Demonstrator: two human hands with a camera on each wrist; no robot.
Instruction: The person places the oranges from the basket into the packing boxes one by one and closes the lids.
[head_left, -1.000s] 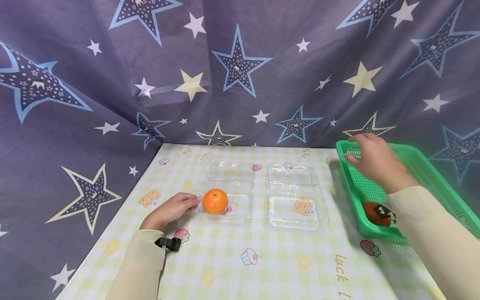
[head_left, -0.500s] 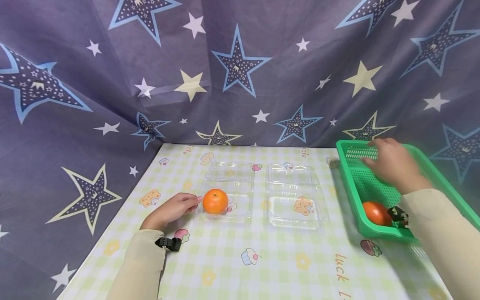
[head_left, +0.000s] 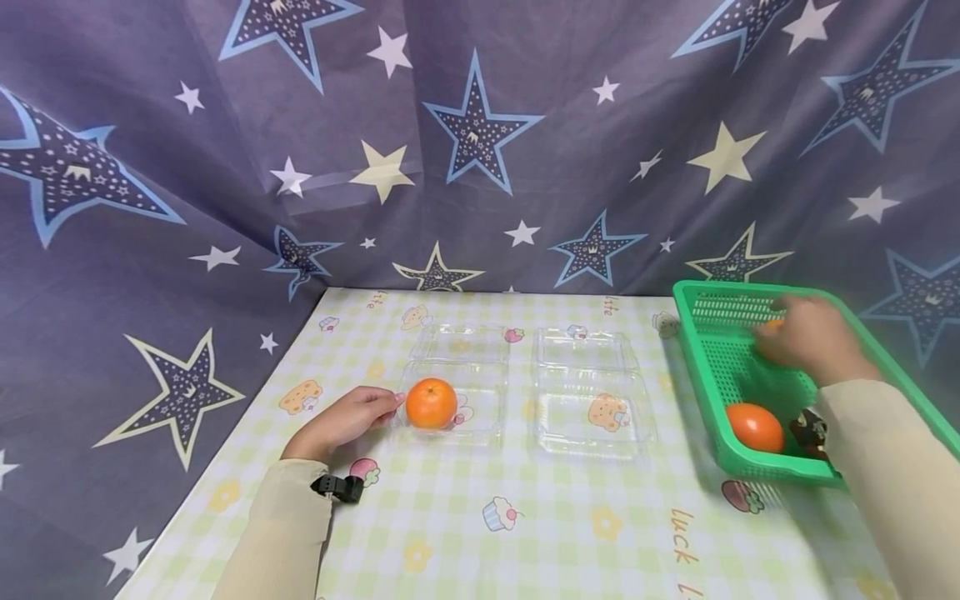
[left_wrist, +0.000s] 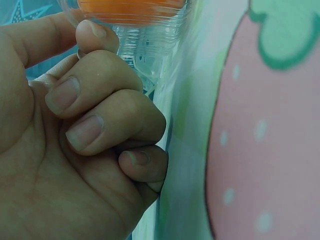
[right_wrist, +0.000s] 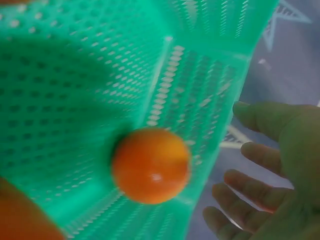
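Observation:
An orange [head_left: 431, 403] sits in the left clear plastic clamshell box [head_left: 480, 408], whose lid lies open toward the back. My left hand [head_left: 352, 421] pinches this box's left edge between thumb and index finger; the left wrist view shows the other fingers [left_wrist: 115, 115] curled in. Over the green basket [head_left: 705, 392] is my right hand [head_left: 813, 337], its fingers spread and loosely bent in the right wrist view. A second orange [right_wrist: 151, 165] lies apart from those fingers, partly hidden by the hand in the head view. Nearer the basket's front lies another orange fruit [head_left: 754, 428].
Another clear clamshell box [head_left: 592, 417] stands open between the left box and the basket. A checked tablecloth [head_left: 555, 533] covers the table, and a star-patterned curtain [head_left: 525, 225] hangs behind it.
My right hand has moved right and down into the basket, uncovering the front fruit and coming over another orange. The left hand and its box have stayed still.

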